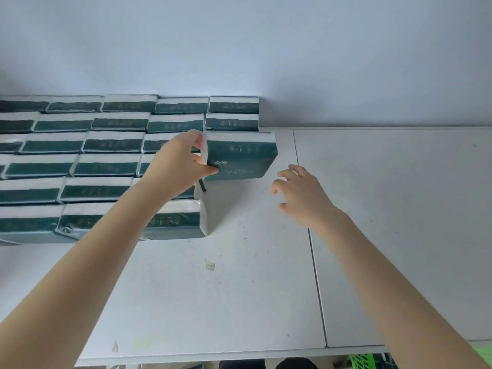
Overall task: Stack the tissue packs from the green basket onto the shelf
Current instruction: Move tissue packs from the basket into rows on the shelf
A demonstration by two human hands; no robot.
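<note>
Tissue pack (241, 155) tilted, left hand (177, 166) gripping

Count of visible items
Quantities: tissue packs (106, 166), about twenty-five in six rows, some cut off at the left edge; hands, two (left hand (175, 166), right hand (300, 193)); green basket (362, 362), one.

I see a plain pale wall (292, 49) in soft light, above a scuffed white shelf (399, 222).
</note>
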